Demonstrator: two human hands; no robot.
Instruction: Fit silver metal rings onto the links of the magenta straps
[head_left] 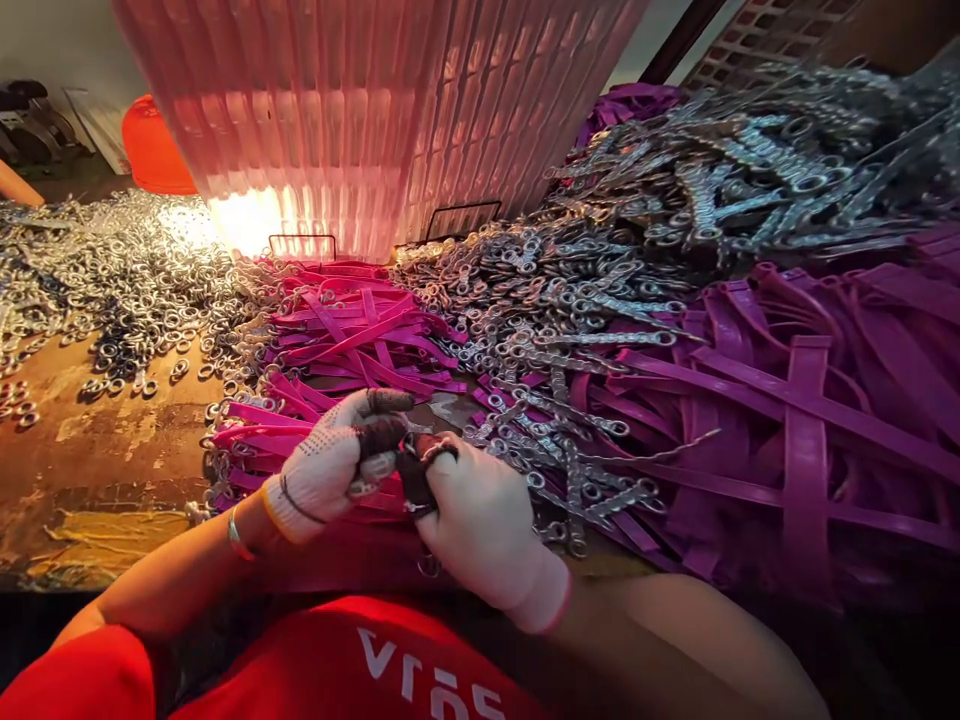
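Note:
Both hands wear white knit gloves with dark, worn fingertips and meet at the table's near edge. My left hand pinches a small metal ring between thumb and fingers. My right hand is closed around a small dark piece, its fingertips touching those of the left. Just beyond them lies a heap of pink straps. A pile of metal link pieces runs from beside my right hand toward the back right.
Loose metal rings cover the worn brown table at left. Purple straps fill the right side. A ribbed translucent pink basket stands at the back centre, an orange object to its left.

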